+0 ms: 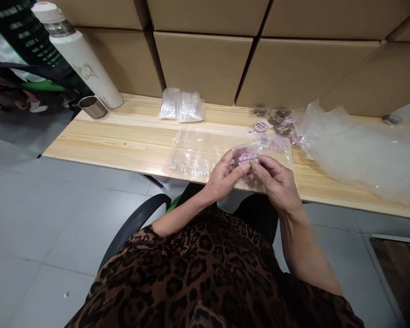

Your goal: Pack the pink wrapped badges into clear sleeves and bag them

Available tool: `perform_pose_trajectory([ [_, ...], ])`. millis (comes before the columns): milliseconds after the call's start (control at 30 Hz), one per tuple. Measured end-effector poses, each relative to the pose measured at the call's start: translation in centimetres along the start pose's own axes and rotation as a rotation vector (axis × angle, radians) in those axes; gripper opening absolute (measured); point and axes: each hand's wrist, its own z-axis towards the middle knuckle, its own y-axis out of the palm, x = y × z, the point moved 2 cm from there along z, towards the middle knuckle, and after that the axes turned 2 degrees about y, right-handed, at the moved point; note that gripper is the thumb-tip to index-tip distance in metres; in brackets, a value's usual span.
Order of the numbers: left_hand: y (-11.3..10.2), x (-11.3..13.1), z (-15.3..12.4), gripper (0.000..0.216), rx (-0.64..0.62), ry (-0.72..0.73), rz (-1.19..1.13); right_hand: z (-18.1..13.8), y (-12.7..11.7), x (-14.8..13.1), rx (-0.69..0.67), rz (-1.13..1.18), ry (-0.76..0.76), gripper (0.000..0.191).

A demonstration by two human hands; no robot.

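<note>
A person seated at a light wooden table (130, 136) holds a small clear packet (248, 157) with pink print between both hands, just above the table's near edge. The left hand (223, 175) pinches the packet's left side, thumb up against its face and fingers curled beneath. The right hand (276, 182) closes on the packet's right side, its thumb and forefinger meeting the left hand's fingertips under the pink print, so the packet sits between the two hands and slightly above them. Both hands are narrow, gripping the same packet. Just left of the left hand, a flat clear bag (194, 152) lies on the table with a row of small screws (188, 168) along its near edge. Behind the hands, toward the back right, a loose cluster of similar pink and brown packets (275, 122) lies on the wood, beside a large crumpled plastic sheet (358, 150) that covers the table's right part. Two small filled bags (181, 105) rest near the cardboard boxes (205, 64) stacked along the back. At the far left corner stand a tall white bottle (78, 52) and a small metal cup (92, 107).
</note>
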Motion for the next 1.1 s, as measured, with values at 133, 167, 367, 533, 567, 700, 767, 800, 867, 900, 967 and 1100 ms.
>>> perform_pose_trajectory([
  [133, -0.5, 0.9, -0.2, 0.055, -0.030, -0.020, 0.050, 0.3, -0.2, 0.1, -0.075, 0.096, 0.057, 0.045],
  [167, -0.7, 1.3, -0.2, 0.055, -0.056, -0.023, 0.057, 0.4, -0.3, 0.1, -0.101, 0.106, 0.067, 0.046],
  [367, -1.6, 3.1, -0.3, 0.058, -0.210, -0.092, 0.086, 0.6, -0.8, -0.6, -0.244, 0.084, 0.054, 0.044],
  [533, -1.6, 3.3, -0.5, 0.062, -0.153, -0.129, 0.025, 0.3, 0.3, -1.4, -0.182, 0.123, -0.062, 0.031],
  [567, -1.6, 3.2, -0.5, 0.060, -0.121, -0.134, 0.007, 0.2, 0.4, -1.6, -0.132, 0.095, -0.107, 0.028],
  [700, -1.5, 3.0, -0.6, 0.049, -0.063, -0.101, -0.022, 0.3, 0.7, -1.5, -0.114, 0.003, -0.148, 0.031],
  [767, -1.6, 2.8, -0.6, 0.047, -0.051, -0.058, -0.004, 0.5, 0.6, -1.3, -0.085, 0.039, -0.109, 0.036],
  [800, -1.7, 2.7, -0.5, 0.047, -0.044, -0.045, 0.002, 0.6, 0.5, -1.2, -0.029, 0.042, -0.113, 0.038],
  [867, -1.8, 2.2, -0.4, 0.046, -0.023, -0.037, -0.003, 0.7, 0.3, -1.5, 0.119, -0.015, -0.171, 0.039],
  [900, -1.8, 2.0, -0.4, 0.045, 0.000, -0.035, -0.011, 0.7, 0.3, -1.7, 0.168, -0.059, -0.201, 0.037],
  [967, -1.9, 1.6, -0.1, 0.045, 0.074, -0.018, -0.031, 0.7, 0.7, -2.1, 0.184, -0.123, -0.206, 0.033],
  [1100, -1.7, 1.1, 0.2, 0.056, 0.227, 0.033, -0.063, 0.8, 1.9, -2.4, 0.053, -0.074, -0.058, 0.045],
])
